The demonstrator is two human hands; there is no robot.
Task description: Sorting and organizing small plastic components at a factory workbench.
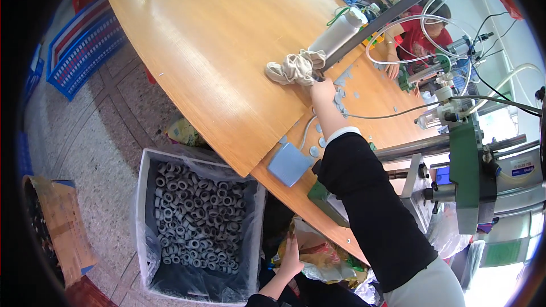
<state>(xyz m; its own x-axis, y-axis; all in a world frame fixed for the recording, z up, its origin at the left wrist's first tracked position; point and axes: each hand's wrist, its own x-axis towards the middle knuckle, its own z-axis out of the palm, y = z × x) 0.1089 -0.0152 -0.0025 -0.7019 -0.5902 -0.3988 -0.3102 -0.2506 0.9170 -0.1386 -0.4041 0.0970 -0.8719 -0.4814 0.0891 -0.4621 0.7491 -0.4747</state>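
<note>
My right hand [322, 92] reaches far across the wooden table [216, 40], its black sleeve stretched out, and its fingers close on the edge of a crumpled beige cloth [293, 69]. A white bottle [340, 32] with a green strap lies just beyond the cloth. Small grey discs [343, 98] are scattered beside the hand. Low down, under the table edge, my left hand [290, 260] lies against a clear plastic bag [318, 253] with colourful packaging inside; its grip on the bag is not clear.
A white crate [147, 210] lined with plastic holds several grey rings [196, 216] on the floor. A pale blue flat box [289, 164] lies near the table edge. A green machine [472, 176] with hoses stands right. A person in red [418, 37] works beyond. Blue crates [85, 45] stand left.
</note>
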